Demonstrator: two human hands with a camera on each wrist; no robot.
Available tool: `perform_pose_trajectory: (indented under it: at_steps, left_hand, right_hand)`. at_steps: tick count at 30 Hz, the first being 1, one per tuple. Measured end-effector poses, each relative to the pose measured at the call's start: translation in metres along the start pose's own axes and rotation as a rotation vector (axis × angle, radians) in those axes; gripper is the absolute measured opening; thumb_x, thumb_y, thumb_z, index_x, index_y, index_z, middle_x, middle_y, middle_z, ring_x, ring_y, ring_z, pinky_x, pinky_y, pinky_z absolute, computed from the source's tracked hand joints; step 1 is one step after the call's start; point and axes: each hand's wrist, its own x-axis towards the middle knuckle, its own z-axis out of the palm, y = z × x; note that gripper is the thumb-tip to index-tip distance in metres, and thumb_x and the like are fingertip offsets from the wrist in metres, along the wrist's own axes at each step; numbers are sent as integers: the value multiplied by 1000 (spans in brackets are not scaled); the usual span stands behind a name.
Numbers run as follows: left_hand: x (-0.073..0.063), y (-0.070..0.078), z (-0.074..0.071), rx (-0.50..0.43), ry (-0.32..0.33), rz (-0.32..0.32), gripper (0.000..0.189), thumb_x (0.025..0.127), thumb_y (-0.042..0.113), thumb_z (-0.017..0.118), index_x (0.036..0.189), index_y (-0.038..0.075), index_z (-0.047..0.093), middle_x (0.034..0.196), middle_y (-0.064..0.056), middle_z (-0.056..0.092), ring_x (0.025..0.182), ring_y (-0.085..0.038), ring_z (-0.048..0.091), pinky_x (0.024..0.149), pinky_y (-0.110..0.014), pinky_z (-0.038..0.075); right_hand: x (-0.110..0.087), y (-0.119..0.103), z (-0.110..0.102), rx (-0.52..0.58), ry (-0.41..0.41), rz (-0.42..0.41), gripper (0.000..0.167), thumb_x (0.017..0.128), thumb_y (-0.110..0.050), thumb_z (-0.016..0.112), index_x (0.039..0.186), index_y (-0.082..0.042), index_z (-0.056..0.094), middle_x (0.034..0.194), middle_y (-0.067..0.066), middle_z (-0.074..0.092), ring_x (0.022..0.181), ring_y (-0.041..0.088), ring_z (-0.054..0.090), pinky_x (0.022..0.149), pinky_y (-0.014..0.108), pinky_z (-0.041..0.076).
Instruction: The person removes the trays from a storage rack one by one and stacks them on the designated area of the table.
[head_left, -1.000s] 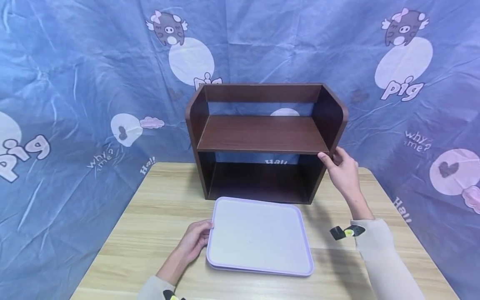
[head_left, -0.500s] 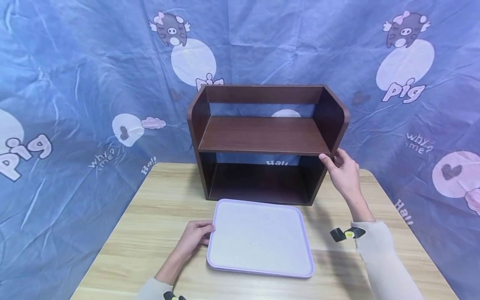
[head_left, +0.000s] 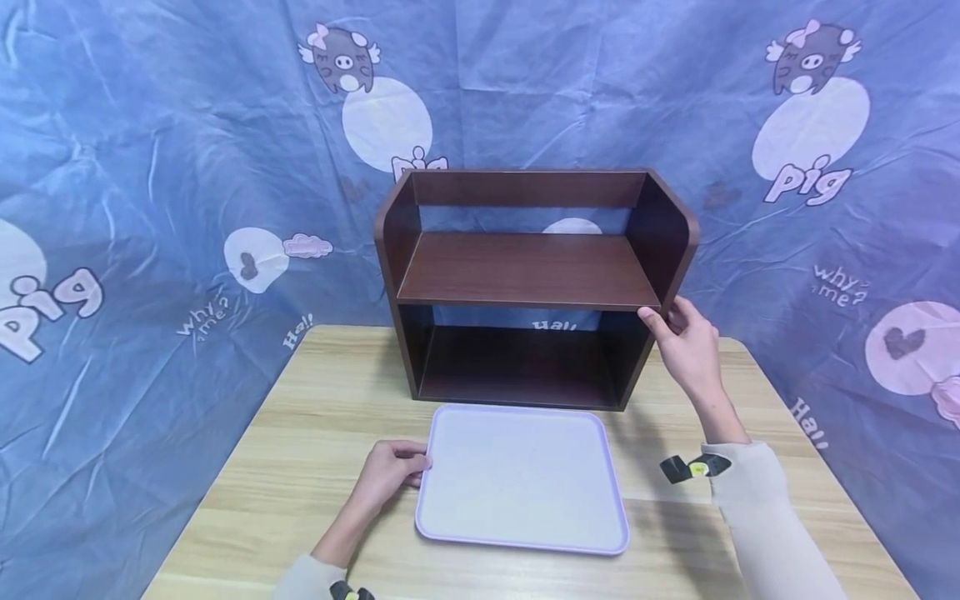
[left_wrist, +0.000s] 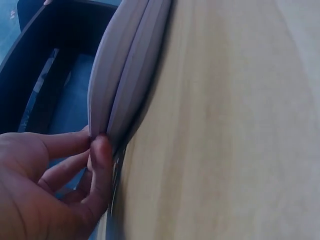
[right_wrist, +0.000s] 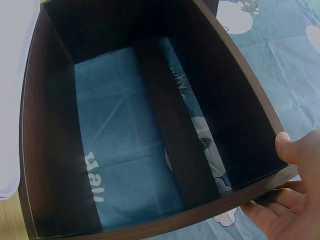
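Observation:
Two light purple trays [head_left: 519, 479] lie stacked on the table, the top one nearly covering the other in the head view. My left hand [head_left: 386, 477] pinches their left side between thumb and fingers. In the left wrist view both tray rims [left_wrist: 112, 75] show, one against the other, beside the fingers. Behind the trays stands a dark brown two-tier desktop shelf [head_left: 525, 267]. My right hand [head_left: 688, 348] grips its right side panel, the thumb on the front edge where the middle board meets it. The fingers curl behind the panel, partly hidden.
The wooden table [head_left: 300, 450] carries the shelf near its back edge, with the trays just in front of the shelf. A blue cloth [head_left: 187, 150] printed with pigs hangs behind and at both sides. Black straps [head_left: 696, 468] circle the wrists.
The top tray has turned slightly and its far edge has come a little nearer to me, lining up over the lower one. The left hand moved slightly with it; the right hand keeps its grip.

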Motion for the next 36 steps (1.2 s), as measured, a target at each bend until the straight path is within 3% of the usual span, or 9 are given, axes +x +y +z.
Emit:
perform_pose_trajectory:
  at_steps: [10,20,29,31,33,36]
  left_hand:
    - [3,4,2,55,10,-9,27,86,-3,78,111,-12,72,86,-12,72,63,-15,68,59,-32,66]
    - [2,5,1,32,-15,-35,25,89,-2,75,112,-13,70,88,-12,73,65,-15,69,62,-32,66]
    - [8,8,-6,19,7,-54,13,94,-1,68,104,-9,71,79,-7,70,62,-13,64,55,-24,60]
    - [10,11,-9,13,18,-47,12,94,-1,66,103,-8,70,78,-8,69,63,-14,63,55,-23,59]
    - [13,13,-13,6,25,-37,12,95,-2,65,104,-8,70,79,-9,69,64,-14,64,55,-23,59]
    - [17,17,-21,10,40,-28,12,96,-1,66,105,-8,70,80,-10,69,65,-15,65,56,-23,59]
  right_hand:
    - [0,0,-1,0,1,2,58,102,-42,72,142,-2,63,134,25,70,129,38,67,84,0,39]
    - [-1,-1,-3,-8,-2,-5,57,102,-42,72,141,-2,64,133,25,71,129,39,67,85,2,40]
    - [-8,9,0,-115,54,-118,48,105,-40,69,131,1,69,116,24,77,111,42,76,90,44,56]
    - [-10,15,1,-140,80,-154,44,104,-35,70,129,2,71,112,25,78,106,44,76,87,48,57]
    - [-13,20,0,-190,117,-210,37,103,-30,72,122,2,75,103,24,79,95,46,78,76,47,57]
    - [-19,28,-3,-258,140,-294,27,102,-23,72,111,2,78,85,21,80,65,37,77,55,35,49]
